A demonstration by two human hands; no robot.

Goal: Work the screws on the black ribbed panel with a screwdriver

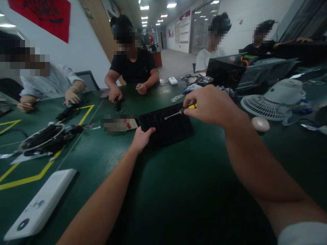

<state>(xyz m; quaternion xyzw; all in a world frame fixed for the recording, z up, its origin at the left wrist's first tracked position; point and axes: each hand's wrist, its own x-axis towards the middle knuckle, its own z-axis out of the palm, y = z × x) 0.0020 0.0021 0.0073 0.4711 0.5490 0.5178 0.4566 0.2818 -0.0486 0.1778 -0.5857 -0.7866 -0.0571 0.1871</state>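
A flat black panel with ridges or slots (172, 131) is in front of me over the green table; its exact kind is too dark to make out. My left hand (141, 139) grips its left edge, thumb on top and fingers hidden beneath. My right hand (211, 103) is closed around a screwdriver (189, 107) with a yellow and black handle. The thin metal shaft points down and left, its tip over the upper middle of the panel. Whether the tip touches it, I cannot tell. A partly blurred card-like piece (131, 124) lies by the panel's left edge.
On the green table (178, 190), a white box-like device (41, 204) lies front left, near black parts and cables (48, 137). A white fan grille (265, 105), a pale rounded object (260, 124) and open electronics housings (265, 73) stand right. Several people sit around the table.
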